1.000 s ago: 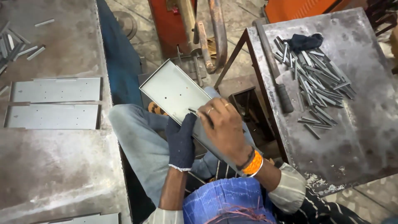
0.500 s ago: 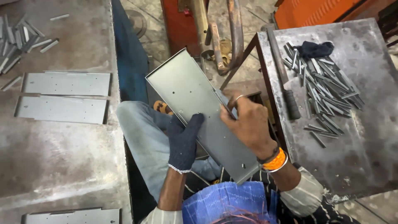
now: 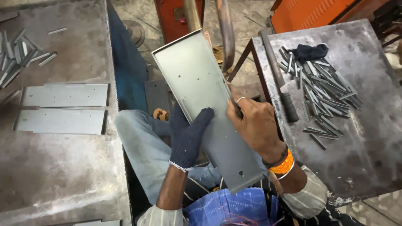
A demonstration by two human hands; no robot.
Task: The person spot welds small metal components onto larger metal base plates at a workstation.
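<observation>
The grip of the left hand (image 3: 188, 136), in a dark blue knit glove, lay pressed flat on the long metal plate (image 3: 205, 104), with the fingers close together on its left edge. The grip of the bare right hand (image 3: 253, 125) was curled shut on the plate's right edge, with a thin ring on one finger and orange and dark bands at the wrist. I could not tell if it also pinched a small tool.

The plate was held up over the person's lap, between the two desks. It was grey, smooth and dull, a long thin rectangle with a small raised lip along its edges. A few tiny holes dotted its face, and one bigger hole sat near the close end. Its long side ran from the person's belly, low and right, up and away to the upper left, toward a red machine (image 3: 173, 16). The far end was tipped higher.

Under it were light blue jeans (image 3: 140, 144) and a striped shirt.

On the right desk (image 3: 368, 159), rough and stained grey metal, lay a heap of short metal strips (image 3: 322, 90), a dark cloth (image 3: 310, 51) and a long rod with a dark handle (image 3: 280, 79). On the left desk (image 3: 63, 167) lay two flat grey plates (image 3: 63, 109) side by side, with more small strips (image 3: 21, 54) farther back.
</observation>
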